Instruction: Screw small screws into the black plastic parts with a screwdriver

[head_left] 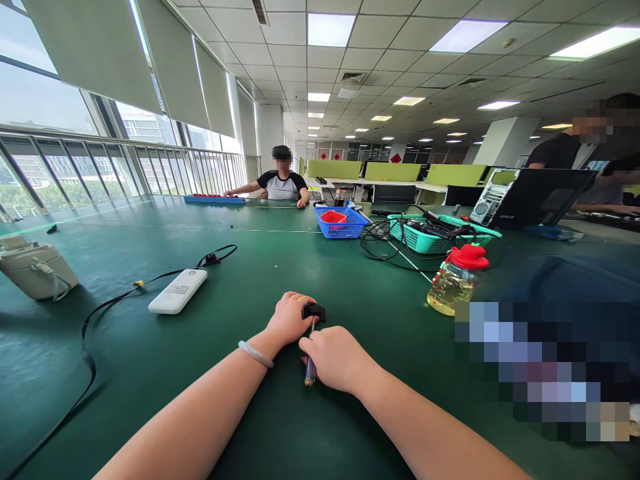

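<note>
In the head view, my left hand (291,317) is closed around a small black part (314,311) on the green table, its exact kind unclear. My right hand (336,357) grips a screwdriver (310,371) with a dark, see-through handle. The thin metal shaft points away from me, and its tip meets the near side of the black part or lies very close to it. Fingers hide some of both things. A pale bangle (256,354) circles my left wrist.
On the left lie a white power bank (179,291), a black cable (93,360) and a beige bag (37,268). To the right stand a red-lidded bottle (457,280), a blue basket (341,229) and a teal basket (425,241) of cables. A person (283,183) sits opposite.
</note>
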The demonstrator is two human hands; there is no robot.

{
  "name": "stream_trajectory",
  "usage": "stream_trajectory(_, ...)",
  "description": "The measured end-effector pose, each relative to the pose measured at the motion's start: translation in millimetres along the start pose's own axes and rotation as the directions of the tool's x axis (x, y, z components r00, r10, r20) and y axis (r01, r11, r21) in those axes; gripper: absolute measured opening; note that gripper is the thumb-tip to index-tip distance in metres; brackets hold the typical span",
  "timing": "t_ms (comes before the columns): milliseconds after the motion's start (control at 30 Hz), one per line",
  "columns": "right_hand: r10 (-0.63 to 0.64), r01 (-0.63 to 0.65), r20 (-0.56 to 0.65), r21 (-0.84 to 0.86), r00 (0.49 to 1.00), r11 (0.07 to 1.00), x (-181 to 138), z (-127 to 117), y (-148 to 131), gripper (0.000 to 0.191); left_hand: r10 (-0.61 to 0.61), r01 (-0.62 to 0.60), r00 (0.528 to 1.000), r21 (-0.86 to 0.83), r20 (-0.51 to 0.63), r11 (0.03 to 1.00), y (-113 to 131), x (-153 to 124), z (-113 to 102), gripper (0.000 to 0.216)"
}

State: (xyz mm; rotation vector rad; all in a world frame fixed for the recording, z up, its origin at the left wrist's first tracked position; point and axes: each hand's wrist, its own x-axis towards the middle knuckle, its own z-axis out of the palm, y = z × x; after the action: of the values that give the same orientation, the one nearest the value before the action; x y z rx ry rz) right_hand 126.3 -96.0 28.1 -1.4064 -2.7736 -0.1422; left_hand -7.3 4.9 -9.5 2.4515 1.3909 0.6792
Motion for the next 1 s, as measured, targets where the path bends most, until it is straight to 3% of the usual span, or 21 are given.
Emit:
stream_trajectory(467, 0.066, -0.065, -0.043, 0.023, 0.997, 0.998, -2, -3, 3, 0.017, -0.015, 0.015, 1.0, -0.022, 0.009, 1.0, -2, 1, 1, 0.031)
stream_trajectory(733, 0.124, -0.112, -0.15, 0.083, 0.981, 0.99, -3, -4, 10, 0.011, -0.025, 0.025, 1.0, -0.047, 0.001, 0.999, 0, 0, -1, 0.03)
stream_trajectory(1000, 0.121, -0.111, -0.133, 0.078, 0.984, 0.991, -4, -4, 12, 0.016, -0.017, 0.017, 1.0, -0.036, 0.008, 0.999, -1, 0, -1, 0.031)
